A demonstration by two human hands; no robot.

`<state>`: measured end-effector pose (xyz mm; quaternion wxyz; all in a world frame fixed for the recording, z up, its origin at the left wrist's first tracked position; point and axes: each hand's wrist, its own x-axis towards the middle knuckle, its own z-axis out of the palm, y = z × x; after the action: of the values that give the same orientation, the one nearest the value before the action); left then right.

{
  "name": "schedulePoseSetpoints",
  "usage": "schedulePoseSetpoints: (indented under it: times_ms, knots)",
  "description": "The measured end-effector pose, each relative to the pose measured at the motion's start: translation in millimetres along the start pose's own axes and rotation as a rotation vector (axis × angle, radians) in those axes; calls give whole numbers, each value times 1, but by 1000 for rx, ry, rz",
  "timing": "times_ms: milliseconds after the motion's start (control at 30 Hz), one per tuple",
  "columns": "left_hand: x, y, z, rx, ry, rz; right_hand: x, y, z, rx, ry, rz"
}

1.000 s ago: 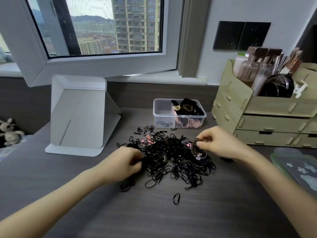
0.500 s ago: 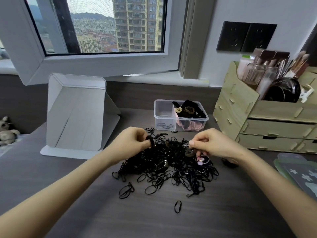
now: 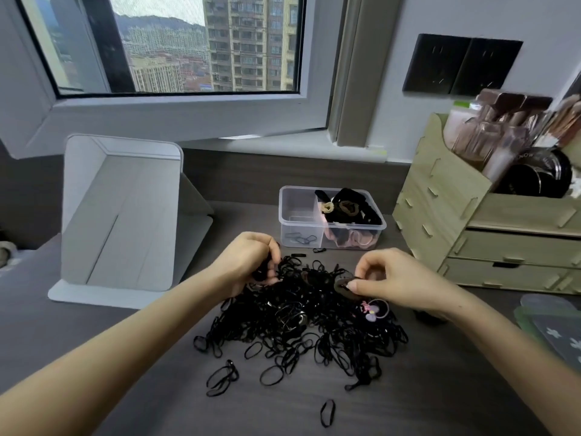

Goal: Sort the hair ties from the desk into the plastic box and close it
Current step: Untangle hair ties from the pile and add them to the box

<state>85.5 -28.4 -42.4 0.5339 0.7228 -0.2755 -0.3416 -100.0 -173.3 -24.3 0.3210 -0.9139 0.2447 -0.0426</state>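
Note:
A big pile of thin black hair ties lies on the dark desk, with a few strays toward the front edge. My left hand grips a clump of black ties at the pile's back left. My right hand pinches a thicker dark hair tie over the pile's right side. A pink and purple decorated tie lies just below that hand. The clear plastic box stands open behind the pile. Its left compartment holds a few thin ties and its right one holds thick scrunchies.
A white folding mirror stand sits at the left. A wooden drawer organiser with cosmetics fills the right. A translucent lid with star shapes lies at the right edge. The window sill runs behind.
My left hand rose from the pile's left front to its back left, gathering a clump of ties. My right hand shifted slightly and now pinches a thicker tie. The camera tilted a little.

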Motion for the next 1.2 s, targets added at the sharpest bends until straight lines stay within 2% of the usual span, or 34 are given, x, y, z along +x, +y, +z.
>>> schedulePoseSetpoints:
  times_ms: [100,167,267,433,533,600,700,800,900,1100,1200]
  knots:
    - [8,-2,7,135,40,47,12,0,2,316,2,29]
    - [13,-3,9,453,19,138,23,1,7,332,17,43]
    - [16,-3,15,805,-64,225,37,-3,16,220,7,60]
    - [23,-4,17,970,-180,228,53,-6,32,-166,-54,77]
    - [24,0,18,1055,-224,216,53,-7,31,-148,-60,96]
    - [24,2,16,1029,-261,171,47,-9,25,-30,-46,104]
    - [19,7,11,817,-271,113,35,-11,14,170,-36,100]
    - [11,12,5,564,-200,128,24,-9,11,409,-51,100]
    - [4,15,2,425,-190,168,17,-8,14,614,-79,122]
    - [-6,17,6,226,-230,164,11,-8,25,756,-42,132]
    - [-8,20,6,255,-211,148,11,-6,31,780,-18,147]
